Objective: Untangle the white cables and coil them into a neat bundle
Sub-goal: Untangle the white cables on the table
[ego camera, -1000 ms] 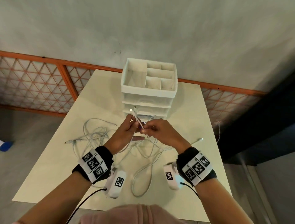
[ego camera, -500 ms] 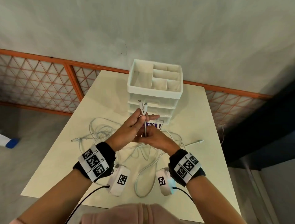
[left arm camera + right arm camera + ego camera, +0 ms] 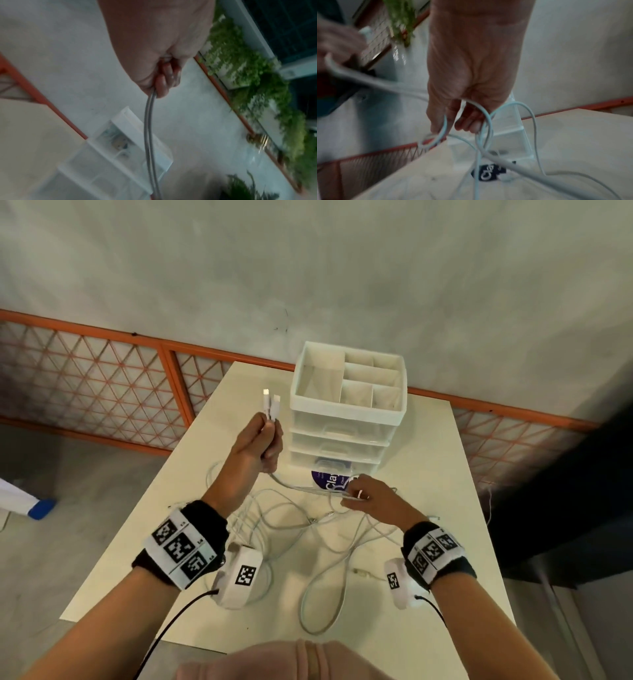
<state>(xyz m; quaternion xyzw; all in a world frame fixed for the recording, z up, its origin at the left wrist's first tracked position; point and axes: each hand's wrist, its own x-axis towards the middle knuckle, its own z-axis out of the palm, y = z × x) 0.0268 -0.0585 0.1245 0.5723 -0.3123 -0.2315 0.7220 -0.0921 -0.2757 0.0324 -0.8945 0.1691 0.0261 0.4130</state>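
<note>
A tangle of white cables (image 3: 274, 525) lies spread over the cream table (image 3: 428, 446). My left hand (image 3: 260, 440) is raised above the table and grips two cable ends side by side, their white plugs (image 3: 270, 402) sticking up past the fingers. In the left wrist view the two strands (image 3: 149, 121) run down out of the curled fingers (image 3: 164, 81). My right hand (image 3: 363, 494) sits lower to the right, fingers curled round the same strands (image 3: 486, 121) near the table. The cable stretches between both hands.
A white drawer organizer (image 3: 346, 412) with an open divided top stands at the table's far side, right behind my hands. A purple-labelled pack (image 3: 330, 479) lies at its foot. An orange lattice railing (image 3: 102, 392) runs behind the table. A loose loop (image 3: 322, 604) lies near the front edge.
My left hand has risen and moved left with the two plugs. My right hand has slid down and to the right along the strands, so the hands are now apart.
</note>
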